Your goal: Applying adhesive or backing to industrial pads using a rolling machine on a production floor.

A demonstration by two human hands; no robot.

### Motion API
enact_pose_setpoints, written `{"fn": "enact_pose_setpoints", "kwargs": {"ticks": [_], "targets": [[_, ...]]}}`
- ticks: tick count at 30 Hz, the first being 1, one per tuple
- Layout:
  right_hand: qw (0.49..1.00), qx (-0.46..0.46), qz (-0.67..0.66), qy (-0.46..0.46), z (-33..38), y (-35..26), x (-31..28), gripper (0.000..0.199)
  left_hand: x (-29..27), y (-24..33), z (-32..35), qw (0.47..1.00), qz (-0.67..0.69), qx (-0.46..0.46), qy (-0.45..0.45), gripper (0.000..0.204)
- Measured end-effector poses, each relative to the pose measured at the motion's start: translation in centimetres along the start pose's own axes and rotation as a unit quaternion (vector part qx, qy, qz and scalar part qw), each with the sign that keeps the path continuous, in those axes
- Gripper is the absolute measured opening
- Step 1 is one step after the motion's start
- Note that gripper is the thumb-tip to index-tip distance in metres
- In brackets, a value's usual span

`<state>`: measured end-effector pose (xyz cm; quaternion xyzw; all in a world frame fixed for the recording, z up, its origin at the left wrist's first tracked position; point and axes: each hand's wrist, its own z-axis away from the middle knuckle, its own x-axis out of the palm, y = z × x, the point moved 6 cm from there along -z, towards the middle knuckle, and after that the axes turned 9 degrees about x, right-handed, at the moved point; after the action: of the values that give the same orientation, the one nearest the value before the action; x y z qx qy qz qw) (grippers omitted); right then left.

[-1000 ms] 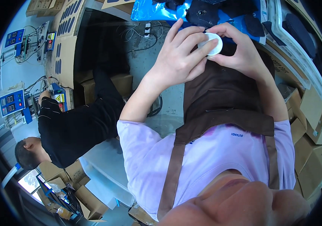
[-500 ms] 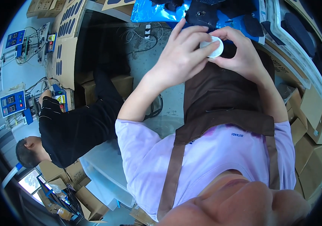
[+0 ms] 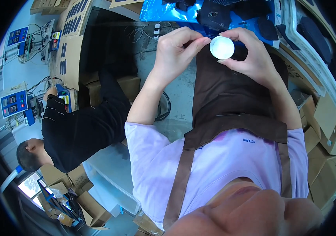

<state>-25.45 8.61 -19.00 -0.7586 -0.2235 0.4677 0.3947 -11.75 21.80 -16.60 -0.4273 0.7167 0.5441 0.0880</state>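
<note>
A round white disc with a raised rim, like a small lid or shallow cap [image 3: 222, 47], is held up in front of my brown apron. My right hand [image 3: 253, 57] grips it by its edge, thumb below and forefinger above. Just left of the disc, my left hand [image 3: 175, 49] is closed in a pinch, its thumb and forefinger tips by the disc's rim. Whatever may be between those tips is too small to make out. Dark padded fabric pieces [image 3: 215, 15] lie on a blue plastic bag [image 3: 168, 11] beyond my hands.
A white plastic tray [image 3: 293, 33] with dark pads stands at the right, above cardboard boxes [image 3: 325, 169]. At the left, a person in black [image 3: 85, 126] works at a bench with blue control boxes [image 3: 14, 105]. A white power strip [image 3: 157, 30] and cables lie on the floor.
My left hand has drawn back left off the disc, and its spread fingers have curled into a pinch. The disc's round face now shows more fully in my right hand.
</note>
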Motion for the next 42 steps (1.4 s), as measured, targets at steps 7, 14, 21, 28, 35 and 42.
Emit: {"fn": "enact_pose_setpoints", "kwargs": {"ticks": [7,14,21,28,35,42], "targets": [[0.989,-0.056,0.032,0.135,-0.7,-0.2,1.0,0.048,0.4,1.4,-0.4,0.986,-0.066,0.124,0.095,0.016],[0.988,-0.028,-0.017,0.153,-2.4,0.5,4.8,0.049,0.4,1.9,1.3,0.952,-0.228,0.131,0.156,0.019],[0.974,-0.110,0.053,0.193,-3.7,0.1,7.9,0.049,2.1,1.9,2.2,0.931,-0.319,0.081,0.156,0.023],[0.969,-0.104,0.026,0.221,-3.2,0.9,8.4,0.051,3.1,2.5,2.5,0.927,-0.346,0.066,0.132,0.021],[0.973,-0.096,-0.011,0.211,-2.9,0.2,7.9,0.051,-0.4,0.7,3.5,0.971,-0.131,0.019,0.198,0.022],[0.979,-0.084,0.018,0.184,-2.8,-0.3,7.9,0.050,-1.2,-1.3,4.4,0.950,0.092,-0.119,0.272,0.017]]}}
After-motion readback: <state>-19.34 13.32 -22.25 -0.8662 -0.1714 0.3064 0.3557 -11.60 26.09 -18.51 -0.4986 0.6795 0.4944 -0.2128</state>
